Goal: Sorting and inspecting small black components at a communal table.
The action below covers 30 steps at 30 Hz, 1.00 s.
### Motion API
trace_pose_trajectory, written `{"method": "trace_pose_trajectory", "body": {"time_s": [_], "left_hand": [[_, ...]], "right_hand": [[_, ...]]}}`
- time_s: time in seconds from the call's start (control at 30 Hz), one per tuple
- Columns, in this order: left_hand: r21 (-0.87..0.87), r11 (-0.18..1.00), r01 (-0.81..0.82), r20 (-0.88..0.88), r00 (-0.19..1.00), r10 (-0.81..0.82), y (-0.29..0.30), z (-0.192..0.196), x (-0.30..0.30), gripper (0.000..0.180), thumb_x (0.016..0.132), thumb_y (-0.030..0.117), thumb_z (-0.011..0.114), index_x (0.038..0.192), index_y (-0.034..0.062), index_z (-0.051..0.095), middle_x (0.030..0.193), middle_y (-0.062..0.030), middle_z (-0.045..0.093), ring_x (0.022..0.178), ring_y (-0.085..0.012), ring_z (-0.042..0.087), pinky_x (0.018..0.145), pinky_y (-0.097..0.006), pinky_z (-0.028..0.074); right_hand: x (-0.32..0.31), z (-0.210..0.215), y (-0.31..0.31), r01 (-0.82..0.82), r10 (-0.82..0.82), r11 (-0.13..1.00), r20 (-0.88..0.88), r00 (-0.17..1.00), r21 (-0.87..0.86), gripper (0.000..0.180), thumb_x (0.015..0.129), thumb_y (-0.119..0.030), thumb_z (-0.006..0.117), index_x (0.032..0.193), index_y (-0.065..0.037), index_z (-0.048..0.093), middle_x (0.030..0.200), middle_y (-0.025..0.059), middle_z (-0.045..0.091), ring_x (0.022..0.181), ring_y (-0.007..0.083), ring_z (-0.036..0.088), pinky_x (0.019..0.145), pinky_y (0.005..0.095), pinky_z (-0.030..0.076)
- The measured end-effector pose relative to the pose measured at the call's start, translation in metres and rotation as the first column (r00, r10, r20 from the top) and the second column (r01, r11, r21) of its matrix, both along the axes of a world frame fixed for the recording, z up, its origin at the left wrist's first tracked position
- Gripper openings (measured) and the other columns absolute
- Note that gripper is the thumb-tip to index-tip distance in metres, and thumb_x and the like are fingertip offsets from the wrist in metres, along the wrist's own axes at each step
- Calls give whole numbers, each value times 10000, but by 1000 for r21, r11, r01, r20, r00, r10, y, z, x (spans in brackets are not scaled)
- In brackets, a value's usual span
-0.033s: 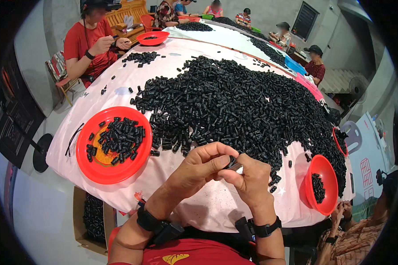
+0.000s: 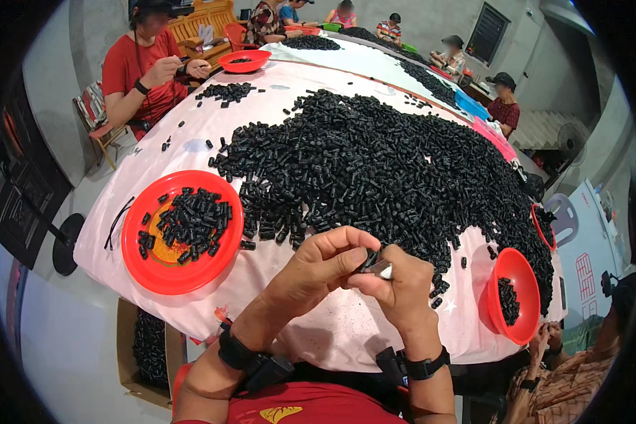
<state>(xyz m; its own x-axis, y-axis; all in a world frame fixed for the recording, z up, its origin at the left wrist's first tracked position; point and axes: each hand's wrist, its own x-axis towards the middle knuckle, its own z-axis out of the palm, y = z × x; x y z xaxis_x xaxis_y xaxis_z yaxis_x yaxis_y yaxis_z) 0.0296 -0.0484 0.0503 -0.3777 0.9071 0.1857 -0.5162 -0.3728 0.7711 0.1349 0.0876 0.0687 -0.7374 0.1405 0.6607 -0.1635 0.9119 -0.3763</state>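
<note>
My left hand [image 2: 325, 272] is closed in a pinch on a small black cylindrical piece [image 2: 369, 261], in front of the near edge of the pile. Against it, my right hand [image 2: 404, 284] is closed on a small pale, shiny tool [image 2: 385, 271], most of it hidden by the fingers. The tool's tip meets the black piece. Beyond both hands spreads a big heap of black cylindrical pieces [image 2: 374, 162]. A red plate [image 2: 138, 265] with similar pieces lies left of my hands.
A pink cloth [image 2: 318, 332] covers the table. Right of me stands a red bowl [image 2: 528, 311] with black pieces, near a co-worker's hands [image 2: 542, 345]. Another co-worker [image 2: 145, 71] sits at the far left by a red bowl [image 2: 244, 66]. A cardboard box [image 2: 127, 339] stands below left.
The pale tool in my right hand has turned slightly, and more of its bright face shows. My hands have barely shifted; the rest looks the same.
</note>
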Motion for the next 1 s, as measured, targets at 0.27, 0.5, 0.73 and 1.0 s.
{"method": "trace_pose_trajectory", "body": {"time_s": [0.27, 0.5, 0.73, 1.0], "left_hand": [[-45, 999, -9, 34, 999, 11, -4, 8, -3, 169, 942, 226, 595, 1044, 93, 572, 783, 75, 527, 655, -12, 491, 609, -182, 406], [-48, 998, -33, 115, 993, 39, 0, 8, 2, 186, 943, 213, 592, 1068, 76, 573, 804, 57, 552, 664, -13, 482, 610, -180, 398], [48, 990, -131, -141, 981, 136, 0, 7, 1, 221, 939, 150, 579, 1129, 39, 597, 840, 38, 567, 721, -35, 509, 656, -189, 427], [21, 992, -126, -133, 983, 128, -3, 9, -1, 219, 934, 159, 591, 1100, 18, 615, 863, 22, 596, 730, -30, 510, 654, -182, 424]], "right_hand": [[5, 17, -4, -165, 165, 949, -23, 986, -269, 334, 755, -34, 704, 1079, -20, 622, 837, 83, 677, 589, 104, 620, 532, 227, 497], [3, 12, -4, -124, 112, 913, -55, 992, -388, 167, 817, -66, 688, 967, -16, 634, 805, 55, 675, 612, 96, 603, 558, 226, 478], [5, 16, -7, -112, 101, 868, -49, 994, -484, 114, 854, -107, 673, 905, -14, 632, 772, 47, 673, 630, 78, 594, 570, 212, 466], [7, 16, 4, -105, 99, 981, -41, 994, -165, 378, 772, -376, 764, 810, -34, 608, 654, 77, 639, 510, 149, 610, 458, 255, 457]]}}
